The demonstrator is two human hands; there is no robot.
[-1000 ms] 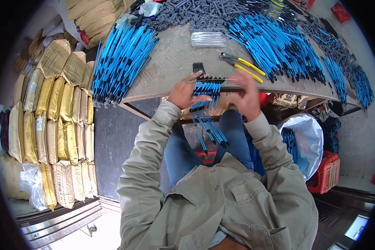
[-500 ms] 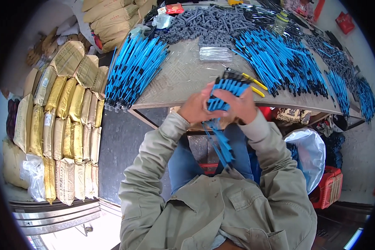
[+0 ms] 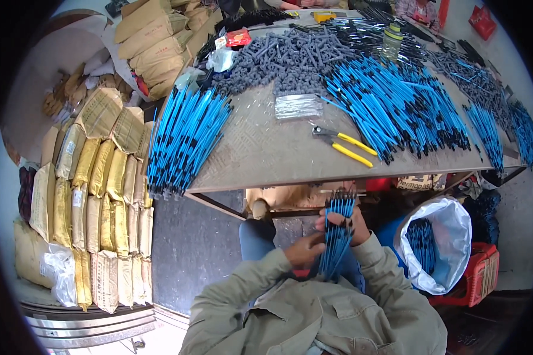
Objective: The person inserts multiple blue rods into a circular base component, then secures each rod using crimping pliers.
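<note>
Over my lap I hold an upright bundle of thin blue rods with black ends (image 3: 339,236), below the table's front edge. My right hand (image 3: 356,227) is closed round the bundle from the right, its fingers crossing the front. From the left, my left hand (image 3: 305,249) presses curled fingers against the bundle's lower half; some fingertips are hidden. On the table (image 3: 260,139) lie yellow-handled cutting pliers (image 3: 344,145), their jaws toward the left. Beside them a large heap of the same blue rods (image 3: 396,106) spreads to the right, and another pile (image 3: 186,136) is at the left corner.
Grey plastic parts (image 3: 284,56) are heaped at the back, behind a packet of thin clear strips (image 3: 299,106). A white-lined bin (image 3: 453,236) with blue rods stands by my right arm, next to a red crate (image 3: 485,266). Sacks (image 3: 94,222) are stacked left. People sit beyond the table.
Both hands have come down from the table edge to my lap with the bundle. The rods, fanned and partly hanging before, now stand together upright. The pliers are now fully visible.
</note>
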